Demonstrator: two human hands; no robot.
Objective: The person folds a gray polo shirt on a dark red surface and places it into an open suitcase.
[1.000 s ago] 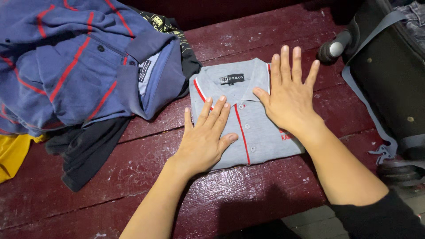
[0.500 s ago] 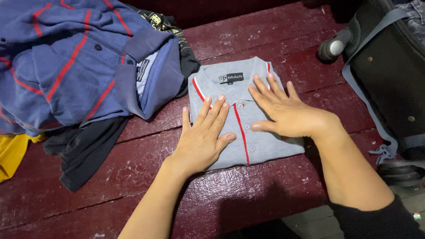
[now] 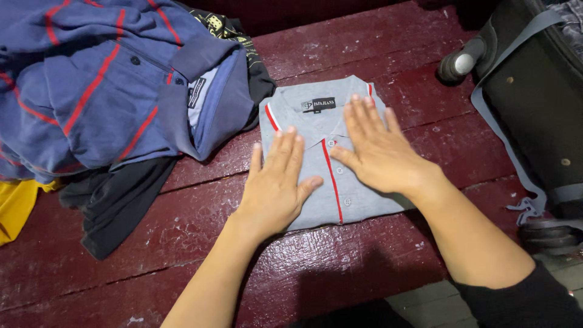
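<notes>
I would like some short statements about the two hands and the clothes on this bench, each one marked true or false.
1. Both hands lie flat on the folded grey polo shirt. True.
2. The left hand holds the yellow garment. False: the yellow garment lies apart at the left edge, untouched.
3. The right hand rests to the right of the shirt's red-edged button strip. True.
4. The blue shirt with red stripes is folded neatly. False: it lies in a loose heap.
5. A dark suitcase stands at the right. True.
</notes>
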